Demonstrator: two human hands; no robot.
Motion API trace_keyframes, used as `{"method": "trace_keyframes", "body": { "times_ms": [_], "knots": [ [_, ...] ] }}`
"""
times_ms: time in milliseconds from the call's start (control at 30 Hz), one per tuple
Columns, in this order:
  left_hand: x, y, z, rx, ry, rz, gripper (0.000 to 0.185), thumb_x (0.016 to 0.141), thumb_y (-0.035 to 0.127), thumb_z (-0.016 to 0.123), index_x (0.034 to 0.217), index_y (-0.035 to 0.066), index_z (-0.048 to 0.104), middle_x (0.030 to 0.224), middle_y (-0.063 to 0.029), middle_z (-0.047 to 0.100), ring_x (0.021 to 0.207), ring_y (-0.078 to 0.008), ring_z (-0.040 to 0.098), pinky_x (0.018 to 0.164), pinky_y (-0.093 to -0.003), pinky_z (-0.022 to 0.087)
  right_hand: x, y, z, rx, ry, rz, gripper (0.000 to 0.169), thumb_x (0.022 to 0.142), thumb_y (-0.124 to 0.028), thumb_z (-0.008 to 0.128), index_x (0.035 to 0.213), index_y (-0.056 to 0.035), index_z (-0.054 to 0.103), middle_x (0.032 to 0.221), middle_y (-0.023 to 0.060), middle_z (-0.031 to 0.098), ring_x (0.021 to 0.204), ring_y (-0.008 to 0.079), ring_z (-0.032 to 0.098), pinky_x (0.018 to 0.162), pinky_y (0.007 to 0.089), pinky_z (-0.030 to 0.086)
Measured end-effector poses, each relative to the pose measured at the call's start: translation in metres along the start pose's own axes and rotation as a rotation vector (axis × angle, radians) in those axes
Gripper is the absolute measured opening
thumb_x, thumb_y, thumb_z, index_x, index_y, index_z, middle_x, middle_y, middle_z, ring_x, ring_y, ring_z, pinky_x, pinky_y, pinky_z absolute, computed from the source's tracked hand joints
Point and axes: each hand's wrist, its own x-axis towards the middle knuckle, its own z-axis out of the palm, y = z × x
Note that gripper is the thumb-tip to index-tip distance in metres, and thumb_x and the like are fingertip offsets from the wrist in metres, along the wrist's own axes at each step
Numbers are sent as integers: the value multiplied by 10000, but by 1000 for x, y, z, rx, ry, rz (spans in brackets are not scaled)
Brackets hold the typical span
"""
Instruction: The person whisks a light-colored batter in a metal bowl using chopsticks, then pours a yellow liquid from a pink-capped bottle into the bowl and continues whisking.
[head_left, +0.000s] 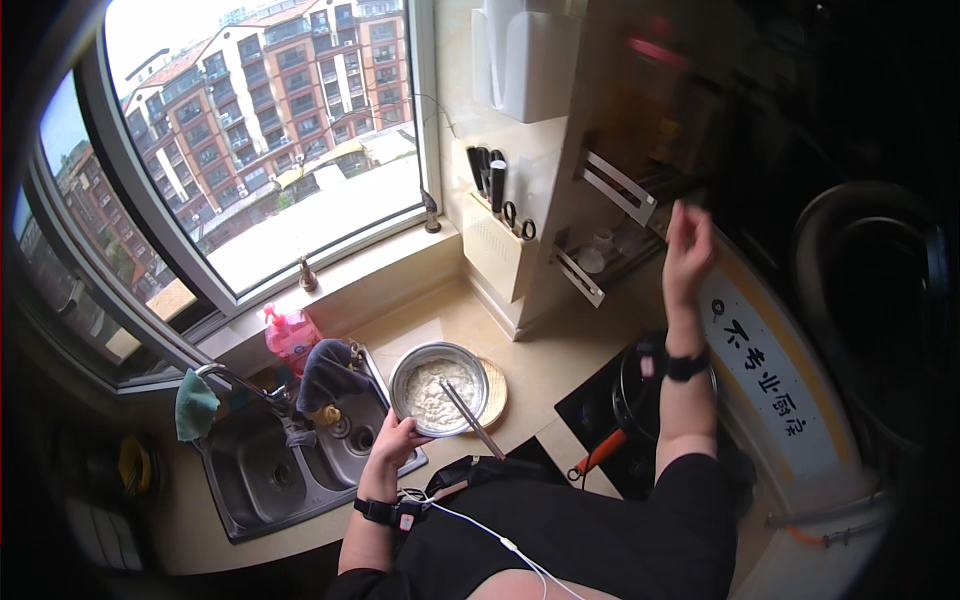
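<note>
My left hand (395, 441) grips the near-left rim of a stainless steel mixing bowl (395, 375). Lumpy, pale wet dough or batter (435, 390) fills the lower part of the bowl. A pair of metal chopsticks (476, 420) leans in it, their ends sticking out over the near rim towards my body. Behind the bowl's right side, a round woven mat (495, 390) lies partly hidden on the countertop. My right hand (688, 244) is raised beside a wall rack (621, 187), fingers bent and slightly blurred; whether anything is between them cannot be made out.
On the left is a double sink (259, 480) with a grey cloth (330, 375) and faucet (247, 379). A pink pump bottle (292, 337) stands behind. A knife holder (495, 244) is against the wall. Below my right arm, a pan with an orange handle (604, 451) sits on the cooktop (577, 409).
</note>
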Motion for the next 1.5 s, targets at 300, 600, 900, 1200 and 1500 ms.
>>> {"method": "trace_keyframes", "body": {
  "times_ms": [300, 600, 900, 1200, 1500],
  "knots": [
    [3, 7, 8, -18, -15, 35, 480, 833, -41, 390, 1295, 75, 329, 947, -100, 555, 708, -167, 579, 730, -426, 586, 113, 46, 78, 431, -504, 320, 690, 760, -297, 769, 1305, -35, 436, 1248, 88, 524, 1127, 192, 498, 965, 320, 383],
    [4, 12, -4, -5, -62, 45, 517, 838, -44, 376, 1330, 80, 283, 1108, -165, 564, 879, -260, 650, 735, -441, 584, 113, 38, 91, 622, -424, 414, 746, 720, -217, 799, 1346, -64, 422, 1273, 64, 513, 1156, 187, 484, 993, 325, 370],
    [-9, 21, 4, -70, -20, 62, 516, 868, -34, 397, 1352, 110, 290, 840, -38, 554, 628, -102, 560, 748, -416, 581, 99, -23, 33, 815, -490, 199, 578, 813, -146, 702, 1304, -22, 423, 1161, 71, 539, 1080, 169, 544, 986, 324, 431],
    [-8, 3, -12, -42, -60, 39, 533, 940, 14, 362, 1422, 132, 168, 1189, -194, 546, 932, -285, 651, 739, -379, 588, -97, -75, 11, 857, -1231, 748, 755, 690, -107, 783, 1326, -38, 381, 1200, 54, 520, 1129, 180, 500, 981, 339, 402],
    [-11, -17, -23, -14, -63, -2, 583, 908, 9, 388, 1429, 133, 156, 1206, -161, 529, 935, -251, 646, 722, -356, 592, -192, -79, -1, 392, -1591, 508, 768, 591, -172, 809, 1244, -63, 420, 1130, 126, 566, 1093, 247, 549, 946, 354, 431]
  ]
}}
